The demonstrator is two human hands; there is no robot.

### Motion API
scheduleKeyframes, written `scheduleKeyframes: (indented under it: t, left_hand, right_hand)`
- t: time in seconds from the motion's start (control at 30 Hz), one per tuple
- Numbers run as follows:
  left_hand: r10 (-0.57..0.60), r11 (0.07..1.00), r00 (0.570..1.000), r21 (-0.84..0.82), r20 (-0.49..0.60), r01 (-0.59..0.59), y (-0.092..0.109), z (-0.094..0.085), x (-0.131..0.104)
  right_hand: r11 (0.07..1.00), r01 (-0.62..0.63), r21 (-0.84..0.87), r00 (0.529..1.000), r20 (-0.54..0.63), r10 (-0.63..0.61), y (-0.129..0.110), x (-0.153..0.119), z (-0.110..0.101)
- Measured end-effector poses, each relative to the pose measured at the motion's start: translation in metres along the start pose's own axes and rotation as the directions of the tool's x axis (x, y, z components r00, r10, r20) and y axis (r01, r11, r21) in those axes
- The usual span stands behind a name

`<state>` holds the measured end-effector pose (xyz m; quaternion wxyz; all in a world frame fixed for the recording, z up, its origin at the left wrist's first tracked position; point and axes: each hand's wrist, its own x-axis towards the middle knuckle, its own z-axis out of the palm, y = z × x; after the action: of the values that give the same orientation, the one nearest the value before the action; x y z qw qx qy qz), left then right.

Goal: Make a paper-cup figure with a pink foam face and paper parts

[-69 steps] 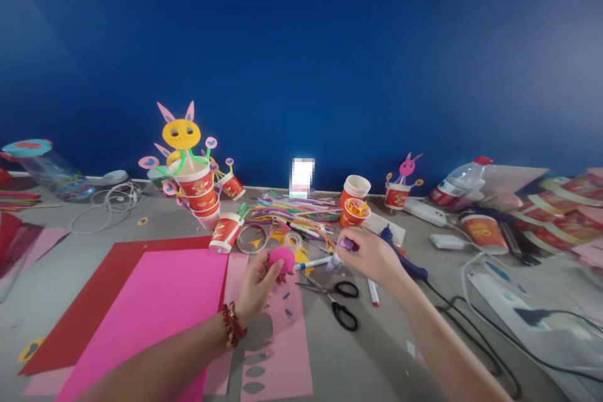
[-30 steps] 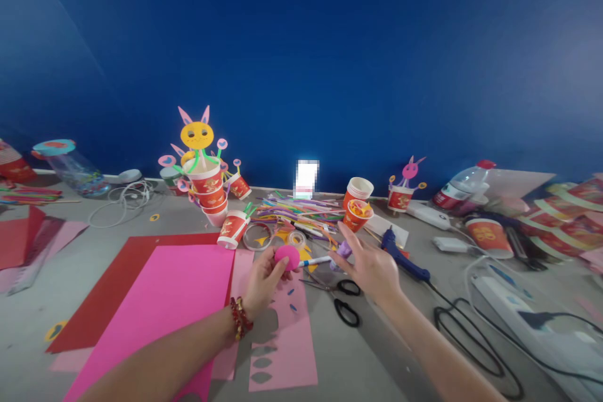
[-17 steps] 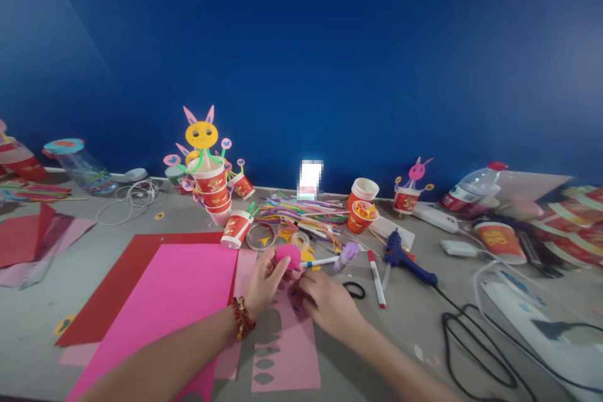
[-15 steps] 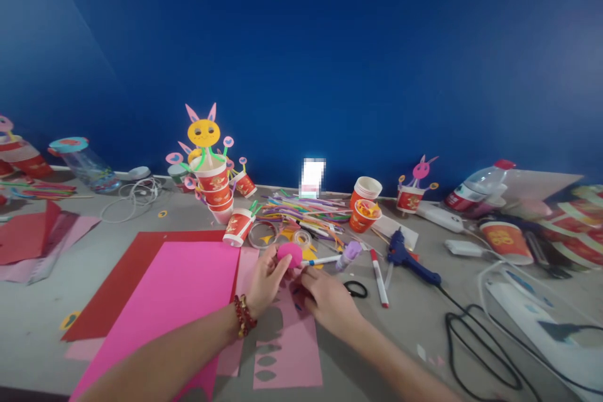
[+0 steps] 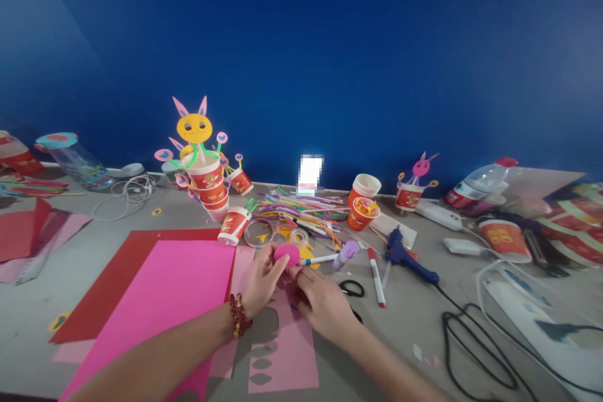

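Note:
A bright pink paper disc (image 5: 288, 255) is pinched between the thumb and fingers of my left hand (image 5: 264, 273). Close beside it, my right hand (image 5: 323, 301) has its fingers curled together at the disc's lower edge; what they hold is hidden. Below both hands lies a light pink sheet (image 5: 287, 358) with leaf-shaped holes cut along its left side. Black scissor handles (image 5: 352, 288) show partly from behind my right hand. Just beyond the fingers are a blue-and-white marker (image 5: 320, 259) and a purple-capped glue stick (image 5: 346, 255).
To the left lie a pink sheet (image 5: 174, 289) and a red sheet (image 5: 106, 292). Behind stand a stacked-cup rabbit figure (image 5: 207, 179), pipe cleaners (image 5: 301, 208) and paper cups (image 5: 365, 187). On the right are a red-capped marker (image 5: 377, 277), a blue glue gun (image 5: 407, 257) and its cord.
The view has shifted slightly, moving most things a little left in the picture. More of the scissors shows beside my right hand. My left hand keeps hold of the pink disc.

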<state>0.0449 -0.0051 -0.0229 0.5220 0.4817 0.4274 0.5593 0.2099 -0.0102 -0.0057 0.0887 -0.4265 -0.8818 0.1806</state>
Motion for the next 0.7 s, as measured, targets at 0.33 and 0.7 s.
scheduleKeyframes:
  t: [0.33,0.7]
  left_hand:
    - [-0.034,0.999,0.999,-0.03,-0.018,0.034,0.0023,0.0004,-0.0004]
    - [-0.032,0.999,0.999,0.012,-0.029,0.032,0.0027,0.0006,-0.0016]
  right_hand:
    - [0.998,0.033,0.046,0.999,-0.023,-0.031,0.0038,-0.0033,0.0028]
    - [0.915,0.059,0.398,0.988,-0.157,0.005,0.0076,-0.0063,-0.0053]
